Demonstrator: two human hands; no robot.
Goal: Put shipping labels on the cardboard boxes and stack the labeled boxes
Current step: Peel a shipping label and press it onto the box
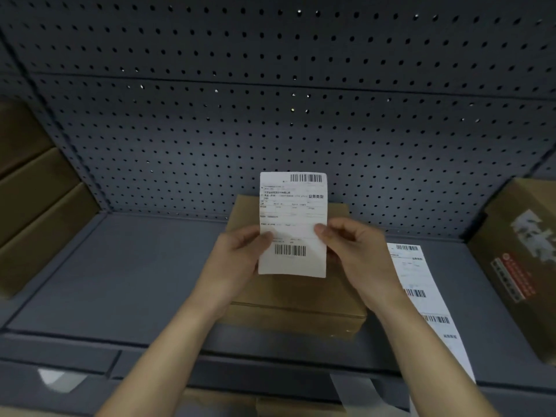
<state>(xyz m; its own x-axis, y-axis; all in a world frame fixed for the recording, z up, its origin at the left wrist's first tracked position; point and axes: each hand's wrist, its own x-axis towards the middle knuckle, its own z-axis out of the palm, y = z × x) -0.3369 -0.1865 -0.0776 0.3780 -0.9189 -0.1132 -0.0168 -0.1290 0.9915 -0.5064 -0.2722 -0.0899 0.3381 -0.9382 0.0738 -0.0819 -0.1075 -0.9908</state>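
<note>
A white shipping label (pixel 293 206) with two barcodes is held upright above a plain cardboard box (pixel 301 299) that lies flat on the grey workbench (pixel 120 281). My left hand (pixel 240 254) pinches the label's left edge and my right hand (pixel 355 248) pinches its right edge, both about two thirds of the way down. The label hides part of the box top. A strip of further labels (pixel 421 284) lies on the bench just right of the box, partly behind my right forearm.
A stack of brown boxes (pixel 36 206) stands at the left edge. A printed carton (pixel 517 260) stands at the right. A grey pegboard wall (pixel 270 100) rises behind the bench. More cardboard (pixel 270 404) shows below the bench's front edge.
</note>
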